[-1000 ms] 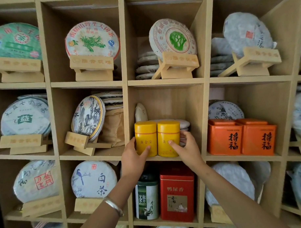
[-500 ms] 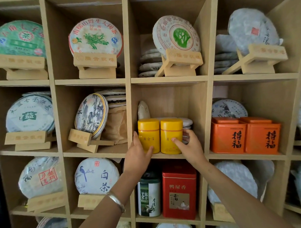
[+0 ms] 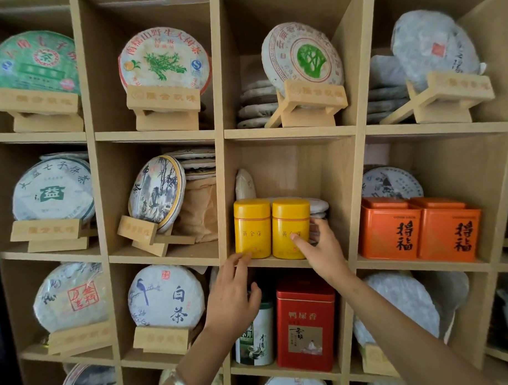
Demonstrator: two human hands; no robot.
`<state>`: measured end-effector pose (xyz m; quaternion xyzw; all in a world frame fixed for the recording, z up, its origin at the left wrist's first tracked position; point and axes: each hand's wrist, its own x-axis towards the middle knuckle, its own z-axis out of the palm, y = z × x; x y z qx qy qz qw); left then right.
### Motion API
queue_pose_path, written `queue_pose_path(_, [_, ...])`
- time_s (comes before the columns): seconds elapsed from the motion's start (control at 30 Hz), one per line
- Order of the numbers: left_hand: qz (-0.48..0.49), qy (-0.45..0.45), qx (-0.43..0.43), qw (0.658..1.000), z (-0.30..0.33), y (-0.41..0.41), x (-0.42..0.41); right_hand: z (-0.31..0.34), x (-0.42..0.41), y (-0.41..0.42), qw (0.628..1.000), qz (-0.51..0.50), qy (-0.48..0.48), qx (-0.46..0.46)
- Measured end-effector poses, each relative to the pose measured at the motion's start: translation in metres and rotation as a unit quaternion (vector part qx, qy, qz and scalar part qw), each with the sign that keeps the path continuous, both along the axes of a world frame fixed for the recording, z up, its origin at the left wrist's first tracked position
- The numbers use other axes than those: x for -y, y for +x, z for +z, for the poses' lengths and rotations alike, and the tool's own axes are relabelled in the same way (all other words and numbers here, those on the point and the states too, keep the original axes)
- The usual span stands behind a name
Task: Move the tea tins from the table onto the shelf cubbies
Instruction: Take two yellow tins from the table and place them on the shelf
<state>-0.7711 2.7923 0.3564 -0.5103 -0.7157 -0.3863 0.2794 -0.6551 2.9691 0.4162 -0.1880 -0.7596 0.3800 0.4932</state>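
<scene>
Wooden shelf cubbies (image 3: 221, 193) fill the whole view, most holding paper-wrapped tea cakes (image 3: 163, 58) propped on small wooden stands (image 3: 163, 97), with two orange square tins (image 3: 421, 229) in the cubby to the right and a red tin (image 3: 305, 323) and a green-and-white tin (image 3: 255, 336) in the one below. In the middle cubby the two yellow tea tins (image 3: 272, 229) stand upright, touching side by side near the front edge of the board, with flat cakes stacked behind them. The right hand (image 3: 324, 247) has its grip curled round the right-hand tin, thumb on the label and fingers at its far side; the left hand (image 3: 233, 291) hangs just below the board with fingers relaxed and spread, fingertips (image 3: 243, 257) at the foot of the left-hand tin and gripping nothing. To finish this step well, I judge the pair should be nudged back from the lip together, labels kept facing out, and the right hand's grip eased off sideways so the tin is not tipped. Against the earlier frames, the left hand has dropped from the side of the left tin to below the shelf edge, while the right hand keeps its place and the tins have not visibly shifted.
</scene>
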Motion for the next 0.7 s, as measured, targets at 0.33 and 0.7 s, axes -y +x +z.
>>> queue_pose_path(0.33, [0.018, -0.035, 0.015, 0.999, 0.005, -0.011, -0.002, 0.0, 0.003, -0.01, 1.0, 0.023, -0.003, 0.002])
queue_pose_path(0.7, [-0.062, -0.062, -0.14, 0.986, 0.011, 0.004, -0.009, -0.009, 0.004, 0.007, 0.994, 0.027, 0.08, 0.071])
